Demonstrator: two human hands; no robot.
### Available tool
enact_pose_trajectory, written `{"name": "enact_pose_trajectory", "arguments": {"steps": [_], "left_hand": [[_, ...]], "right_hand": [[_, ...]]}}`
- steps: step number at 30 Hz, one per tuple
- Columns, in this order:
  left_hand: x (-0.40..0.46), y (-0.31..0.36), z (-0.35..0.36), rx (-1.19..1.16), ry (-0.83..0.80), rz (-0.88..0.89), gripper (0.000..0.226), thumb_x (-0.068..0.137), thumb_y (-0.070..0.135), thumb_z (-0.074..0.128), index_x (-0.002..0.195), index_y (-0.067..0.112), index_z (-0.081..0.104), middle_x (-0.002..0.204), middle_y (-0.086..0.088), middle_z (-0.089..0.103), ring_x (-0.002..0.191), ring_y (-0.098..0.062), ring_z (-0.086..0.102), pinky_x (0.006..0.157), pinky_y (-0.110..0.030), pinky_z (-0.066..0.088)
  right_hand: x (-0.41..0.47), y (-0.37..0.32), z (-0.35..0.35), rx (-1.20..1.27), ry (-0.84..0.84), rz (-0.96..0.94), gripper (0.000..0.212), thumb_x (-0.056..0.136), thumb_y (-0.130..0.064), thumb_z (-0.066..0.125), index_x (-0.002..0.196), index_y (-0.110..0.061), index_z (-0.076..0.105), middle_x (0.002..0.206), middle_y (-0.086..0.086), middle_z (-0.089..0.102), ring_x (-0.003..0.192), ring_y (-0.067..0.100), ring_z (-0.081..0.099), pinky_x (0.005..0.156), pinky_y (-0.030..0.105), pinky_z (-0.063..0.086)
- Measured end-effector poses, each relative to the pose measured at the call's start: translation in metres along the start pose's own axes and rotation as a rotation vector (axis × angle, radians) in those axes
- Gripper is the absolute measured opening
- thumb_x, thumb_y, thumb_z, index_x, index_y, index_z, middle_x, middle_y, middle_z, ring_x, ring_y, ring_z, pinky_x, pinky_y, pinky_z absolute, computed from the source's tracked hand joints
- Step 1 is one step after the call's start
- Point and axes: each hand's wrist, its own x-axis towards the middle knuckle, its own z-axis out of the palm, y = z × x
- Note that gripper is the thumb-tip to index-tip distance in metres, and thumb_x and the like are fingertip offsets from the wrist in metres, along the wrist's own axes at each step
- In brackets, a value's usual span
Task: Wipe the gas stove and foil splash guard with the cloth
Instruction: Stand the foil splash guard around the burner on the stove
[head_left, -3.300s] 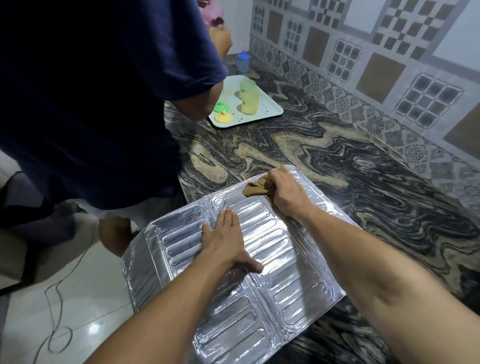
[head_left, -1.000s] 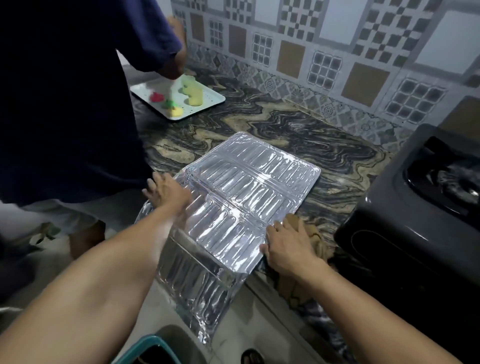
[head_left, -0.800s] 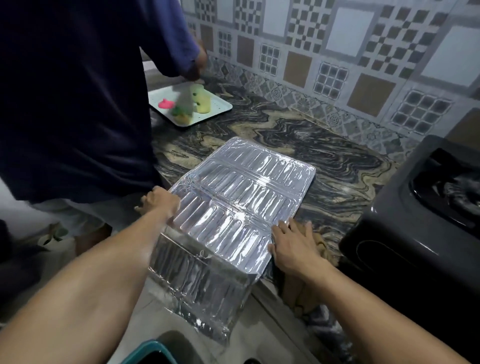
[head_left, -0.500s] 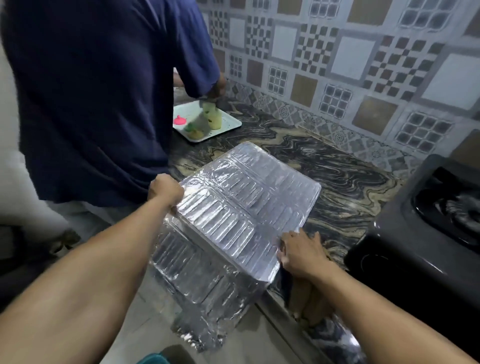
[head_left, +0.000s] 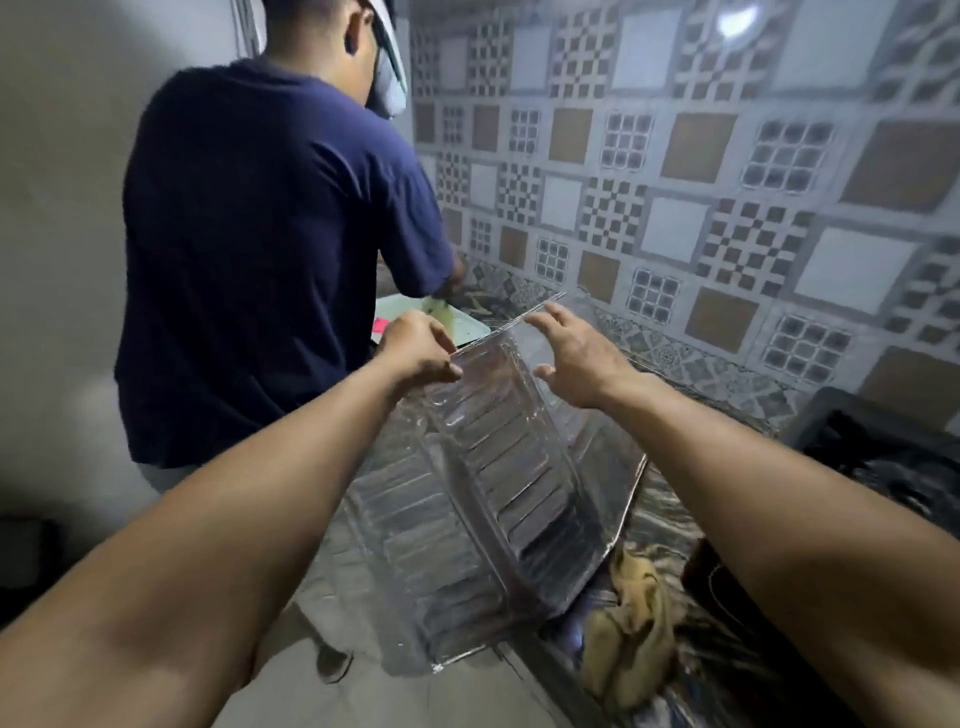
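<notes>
The foil splash guard (head_left: 493, 478) stands tilted up off the marbled counter (head_left: 670, 499), its lower edge near the counter's front. The left hand (head_left: 415, 348) pinches its upper left corner; the right hand (head_left: 576, 353) is spread with fingers at the top edge. The brown cloth (head_left: 628, 623) lies crumpled on the counter beside the black gas stove (head_left: 883, 452). A person in a navy shirt (head_left: 260, 249) stands just beyond.

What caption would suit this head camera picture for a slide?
Left hand pinches the raised foil splash guard while the open right hand reaches for its edge; cloth lies on the counter.
</notes>
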Motion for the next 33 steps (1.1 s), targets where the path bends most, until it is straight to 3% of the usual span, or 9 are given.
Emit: {"name": "enact_pose_trajectory", "arguments": {"steps": [4, 7, 10, 15, 17, 21, 24, 27, 33], "left_hand": [[-0.013, 0.024, -0.007, -0.054, 0.03, 0.059, 0.024, 0.062, 0.013, 0.087, 0.082, 0.012, 0.075, 0.082, -0.004, 0.074, 0.073, -0.013, 0.062, 0.078, -0.027, 0.054], [-0.026, 0.035, -0.003, -0.073, 0.031, 0.101, 0.022, 0.061, 0.015, 0.087, 0.08, 0.016, 0.076, 0.082, -0.001, 0.074, 0.073, -0.011, 0.064, 0.075, -0.023, 0.051], [-0.036, 0.036, -0.002, -0.099, -0.021, 0.16, 0.026, 0.064, 0.022, 0.088, 0.085, 0.013, 0.075, 0.087, -0.004, 0.074, 0.076, -0.013, 0.064, 0.077, -0.025, 0.052], [-0.038, 0.021, -0.021, 0.023, -0.154, 0.181, 0.034, 0.065, 0.03, 0.088, 0.085, 0.006, 0.073, 0.078, -0.005, 0.066, 0.072, -0.015, 0.057, 0.067, -0.027, 0.047], [-0.034, 0.01, -0.028, 0.072, -0.212, 0.154, 0.021, 0.065, 0.021, 0.087, 0.068, 0.012, 0.068, 0.064, 0.0, 0.059, 0.061, -0.012, 0.051, 0.056, -0.024, 0.039], [-0.029, -0.004, -0.032, 0.116, -0.22, 0.134, 0.045, 0.061, 0.012, 0.085, 0.048, 0.016, 0.042, 0.052, 0.003, 0.044, 0.055, -0.015, 0.043, 0.053, -0.025, 0.033], [-0.028, 0.002, -0.035, 0.188, -0.197, 0.13, 0.038, 0.059, 0.027, 0.089, 0.054, 0.015, 0.053, 0.055, 0.004, 0.05, 0.058, -0.015, 0.047, 0.053, -0.024, 0.034], [-0.025, 0.017, -0.044, 0.206, -0.199, 0.161, 0.028, 0.062, 0.022, 0.088, 0.056, 0.019, 0.061, 0.05, 0.011, 0.052, 0.057, -0.011, 0.05, 0.05, -0.023, 0.037], [-0.007, 0.063, -0.044, 0.19, -0.049, 0.125, 0.033, 0.066, 0.029, 0.086, 0.056, 0.009, 0.062, 0.055, -0.002, 0.055, 0.061, -0.018, 0.051, 0.056, -0.023, 0.037]], "right_hand": [[0.016, -0.008, -0.032, -0.098, -0.034, -0.122, 0.054, 0.087, -0.021, 0.067, 0.137, -0.03, 0.048, 0.154, 0.005, 0.033, 0.139, 0.027, 0.032, 0.109, 0.046, 0.035], [0.018, -0.011, -0.044, -0.15, 0.02, -0.167, 0.023, 0.085, -0.019, 0.066, 0.104, -0.032, 0.064, 0.124, 0.002, 0.061, 0.119, 0.026, 0.052, 0.098, 0.04, 0.043], [0.012, -0.01, -0.057, -0.189, 0.018, -0.124, 0.014, 0.086, -0.024, 0.068, 0.079, -0.032, 0.059, 0.099, -0.002, 0.065, 0.098, 0.021, 0.055, 0.089, 0.035, 0.036], [0.01, 0.011, -0.085, -0.232, 0.104, -0.073, 0.004, 0.082, -0.023, 0.071, 0.079, -0.025, 0.069, 0.089, -0.001, 0.068, 0.089, 0.021, 0.058, 0.087, 0.032, 0.04], [0.008, 0.018, -0.101, -0.272, 0.125, -0.069, 0.003, 0.081, -0.025, 0.072, 0.079, -0.026, 0.07, 0.091, 0.0, 0.07, 0.088, 0.024, 0.06, 0.088, 0.037, 0.044], [0.0, 0.037, -0.137, -0.346, 0.163, -0.043, 0.007, 0.084, -0.021, 0.072, 0.088, -0.027, 0.072, 0.097, 0.001, 0.072, 0.087, 0.02, 0.064, 0.076, 0.031, 0.044], [-0.006, 0.05, -0.16, -0.363, 0.175, -0.02, 0.01, 0.086, -0.02, 0.071, 0.095, -0.024, 0.072, 0.104, 0.005, 0.07, 0.092, 0.023, 0.063, 0.079, 0.032, 0.047], [-0.01, 0.062, -0.182, -0.384, 0.21, -0.018, 0.011, 0.086, -0.026, 0.071, 0.096, -0.022, 0.072, 0.106, 0.009, 0.068, 0.1, 0.027, 0.06, 0.085, 0.036, 0.043], [-0.029, 0.103, -0.225, -0.322, 0.319, 0.025, 0.008, 0.084, -0.011, 0.071, 0.09, -0.017, 0.072, 0.096, 0.008, 0.071, 0.083, 0.021, 0.057, 0.08, 0.032, 0.045]]}}
